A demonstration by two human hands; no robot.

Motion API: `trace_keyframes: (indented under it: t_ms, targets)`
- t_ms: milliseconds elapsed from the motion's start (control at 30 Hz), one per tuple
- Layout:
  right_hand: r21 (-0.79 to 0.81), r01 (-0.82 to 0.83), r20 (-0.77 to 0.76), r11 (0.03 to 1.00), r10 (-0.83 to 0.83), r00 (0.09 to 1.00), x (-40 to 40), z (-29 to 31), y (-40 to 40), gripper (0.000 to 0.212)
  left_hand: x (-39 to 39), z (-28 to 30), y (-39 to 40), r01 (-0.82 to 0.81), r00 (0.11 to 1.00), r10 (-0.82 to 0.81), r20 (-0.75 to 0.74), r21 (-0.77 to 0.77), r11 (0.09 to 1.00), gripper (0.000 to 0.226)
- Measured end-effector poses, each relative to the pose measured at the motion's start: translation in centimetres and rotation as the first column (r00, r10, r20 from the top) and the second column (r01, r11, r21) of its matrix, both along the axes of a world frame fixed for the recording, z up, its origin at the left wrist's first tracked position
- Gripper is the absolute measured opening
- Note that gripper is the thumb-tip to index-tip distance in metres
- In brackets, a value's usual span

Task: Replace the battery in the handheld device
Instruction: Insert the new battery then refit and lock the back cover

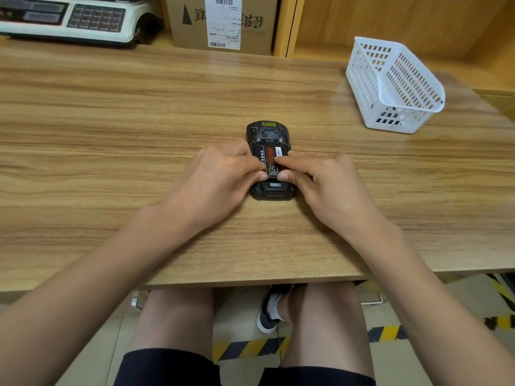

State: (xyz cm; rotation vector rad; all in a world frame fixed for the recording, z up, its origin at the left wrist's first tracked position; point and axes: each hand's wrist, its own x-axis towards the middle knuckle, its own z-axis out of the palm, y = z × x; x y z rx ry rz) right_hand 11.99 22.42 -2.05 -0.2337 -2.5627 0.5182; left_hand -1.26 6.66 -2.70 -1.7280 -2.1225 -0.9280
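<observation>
A black handheld device point(268, 132) lies face down on the wooden table point(139, 121), its back cover off. A battery point(271, 156) with a black, orange and white label sits in its compartment. My left hand point(223, 174) clasps the device's left side, with fingertips on the battery's left edge. My right hand point(326, 179) holds the right side, its index finger lying across the label and the thumb at the battery's lower edge. The device's middle is partly hidden by my fingers.
A white plastic basket point(390, 84) with dark items at its bottom stands at the back right. A weighing scale point(69, 20) and a cardboard box point(223, 23) sit on the shelf behind the table. The table's front edge runs just above my knees.
</observation>
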Motion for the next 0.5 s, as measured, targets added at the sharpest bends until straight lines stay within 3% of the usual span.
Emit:
trace_keyframes:
  t_ms: [267, 500]
  targets:
    - [0.121, -0.031, -0.077, 0.992, 0.040, 0.996, -0.38, -0.59, 0.06, 0.023, -0.11, -0.09, 0.20, -0.020, 1.000, 0.020, -0.009, 0.034, 0.999, 0.016]
    - [0.008, 0.013, 0.005, 1.000, -0.013, 1.000, -0.37, -0.35, 0.29, 0.019, -0.08, 0.30, 0.28, -0.009, 1.000, 0.009, -0.003, -0.010, 1.000, 0.020]
